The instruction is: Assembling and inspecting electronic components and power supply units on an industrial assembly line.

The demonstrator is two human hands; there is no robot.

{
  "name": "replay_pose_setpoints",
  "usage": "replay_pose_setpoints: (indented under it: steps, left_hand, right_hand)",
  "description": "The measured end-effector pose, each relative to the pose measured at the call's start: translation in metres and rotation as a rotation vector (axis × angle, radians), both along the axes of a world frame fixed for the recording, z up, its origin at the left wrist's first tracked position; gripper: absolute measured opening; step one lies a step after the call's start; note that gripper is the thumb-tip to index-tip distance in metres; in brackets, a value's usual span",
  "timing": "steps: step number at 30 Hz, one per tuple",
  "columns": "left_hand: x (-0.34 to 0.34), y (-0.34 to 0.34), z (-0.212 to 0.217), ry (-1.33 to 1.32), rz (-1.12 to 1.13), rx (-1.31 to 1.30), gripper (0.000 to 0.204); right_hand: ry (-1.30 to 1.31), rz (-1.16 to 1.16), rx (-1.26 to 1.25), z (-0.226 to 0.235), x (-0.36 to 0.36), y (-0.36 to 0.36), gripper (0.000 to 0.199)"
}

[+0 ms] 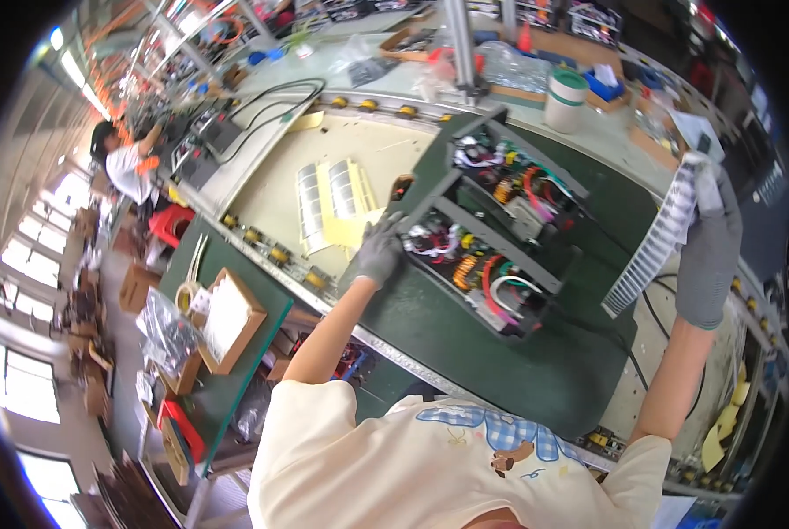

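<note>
Green surface point(535, 370) carries an open machine case point(491, 238) between the hands: left hand point(379, 251) grips its near corner, right hand point(707, 256) clamps a label strip point(663, 238) just beyond it.

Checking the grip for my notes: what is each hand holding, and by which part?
Right hand grips the label strip at its upper end. Left hand rests on the open machine frame's edge.

Shirt: pale cream short-sleeved tee, sleeves ending above the elbows.
Shirt print: blue-and-white checked patch with thin blue line drawing and a small brown figure below it.
Left hand point(378, 253): grey knitted work glove, cuff ending at the wrist.
Right hand point(708, 256): matching grey knitted glove, darker in tone.
Forearms: bare, uncovered between glove cuffs and sleeves.
</note>
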State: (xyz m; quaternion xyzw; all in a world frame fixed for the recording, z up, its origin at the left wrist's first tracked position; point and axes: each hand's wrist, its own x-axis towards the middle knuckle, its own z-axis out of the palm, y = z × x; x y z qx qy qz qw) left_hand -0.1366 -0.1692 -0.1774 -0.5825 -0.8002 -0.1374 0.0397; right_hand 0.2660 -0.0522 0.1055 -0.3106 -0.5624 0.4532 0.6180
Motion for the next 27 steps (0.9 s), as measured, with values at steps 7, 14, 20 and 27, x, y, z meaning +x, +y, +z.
replay_pose_setpoints:
  steps: [7,14,20,27]
  left_hand:
    - [0.076,-0.003,0.008,-0.114,-0.012,0.166,0.04]
    - [0.142,-0.001,0.026,-0.271,-0.029,0.247,0.037]
    - [0.169,-0.007,0.028,-0.387,-0.071,0.248,0.037]
    - [0.193,-0.003,0.024,-0.615,-0.151,0.369,0.026]
  right_hand:
    - [-0.262,0.389,0.403,0.047,-0.184,-0.013,0.026]
    - [-0.735,0.132,0.642,-0.045,-0.283,0.065,0.021]
    - [-1.004,0.146,0.733,-0.071,-0.31,0.037,0.018]
    - [-1.2,0.056,0.87,-0.123,-0.317,0.079,0.019]
